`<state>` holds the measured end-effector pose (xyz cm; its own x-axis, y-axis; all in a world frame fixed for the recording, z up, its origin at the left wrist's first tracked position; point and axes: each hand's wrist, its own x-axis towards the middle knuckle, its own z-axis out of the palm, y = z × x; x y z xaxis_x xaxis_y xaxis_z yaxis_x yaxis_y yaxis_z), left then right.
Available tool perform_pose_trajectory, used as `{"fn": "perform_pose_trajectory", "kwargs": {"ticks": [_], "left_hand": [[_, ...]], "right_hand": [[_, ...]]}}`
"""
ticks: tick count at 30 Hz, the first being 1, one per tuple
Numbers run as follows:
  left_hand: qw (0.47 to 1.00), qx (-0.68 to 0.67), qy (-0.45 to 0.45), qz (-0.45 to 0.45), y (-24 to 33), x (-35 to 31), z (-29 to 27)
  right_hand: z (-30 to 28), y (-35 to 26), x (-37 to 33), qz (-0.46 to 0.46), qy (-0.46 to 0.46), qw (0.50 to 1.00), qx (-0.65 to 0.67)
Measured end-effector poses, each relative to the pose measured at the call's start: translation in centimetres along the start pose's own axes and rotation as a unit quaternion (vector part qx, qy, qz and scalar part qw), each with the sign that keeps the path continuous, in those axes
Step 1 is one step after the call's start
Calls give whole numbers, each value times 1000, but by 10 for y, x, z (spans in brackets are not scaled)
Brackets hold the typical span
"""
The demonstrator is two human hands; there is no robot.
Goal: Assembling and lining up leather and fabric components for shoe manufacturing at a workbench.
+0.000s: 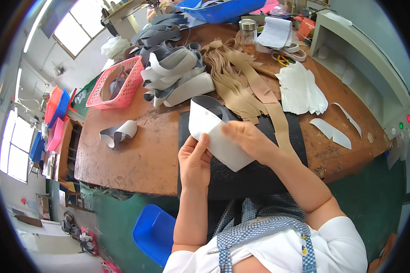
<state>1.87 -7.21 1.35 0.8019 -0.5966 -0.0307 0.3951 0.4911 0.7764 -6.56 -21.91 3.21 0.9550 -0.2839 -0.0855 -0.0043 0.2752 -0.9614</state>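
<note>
In the head view, my only one, I find the grey-and-white piece (224, 141) near the middle of the frame, held above the black mat (205, 184). Its long axis slants from upper left to lower right: the top folds over to bare a dark grey inner face, and a pale corner points down toward the bottom of the frame. The left hand (195, 157) sits at its lower-left edge, pinching it, thumb laid over the pale face. The right hand (248, 139) is at the opposite side, against the right edge, its fingers curled in; they are blurred, so I cannot tell whether they grip the piece or only brush it.

The relation I would steer by is this: the piece lies between the two hands, up and to the right of the left one, left of the right one. Neither is clearly nearer, since both are right at it, but the left looks to me like the steadier anchor (I would trust its pinch first).

Beyond the piece, toward the upper centre, lie tan strips (234, 86) and a pile of grey strips (173, 68); white cut pieces (300, 88) spread at upper right.
</note>
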Motion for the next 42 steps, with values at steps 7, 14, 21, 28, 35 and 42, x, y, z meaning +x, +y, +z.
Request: {"fn": "perform_pose_trajectory", "kwargs": {"ticks": [7, 14, 21, 28, 35, 42], "left_hand": [[998, -46, 20, -46, -6, 5, -23], [998, -30, -27, -47, 0, -3, -19], [988, 113, -92, -47, 1, -27, -7], [986, 86, -125, -74, 2, -31, -6], [988, 104, -92, -66, 8, -39, 2], [956, -120, -260, -68, 51, -75, 5]], "right_hand": [[-8, 23, -16, -16, -46, 998, -48], [-24, 35, -25, 5, -95, 991, -98], [-10, -1, -6, -55, 20, 995, -80], [-15, -6, -1, -28, -23, 994, 108], [-3, 1, -10, -59, -15, 998, 20], [-43, -6, -30, -222, 76, 967, -104]]}}
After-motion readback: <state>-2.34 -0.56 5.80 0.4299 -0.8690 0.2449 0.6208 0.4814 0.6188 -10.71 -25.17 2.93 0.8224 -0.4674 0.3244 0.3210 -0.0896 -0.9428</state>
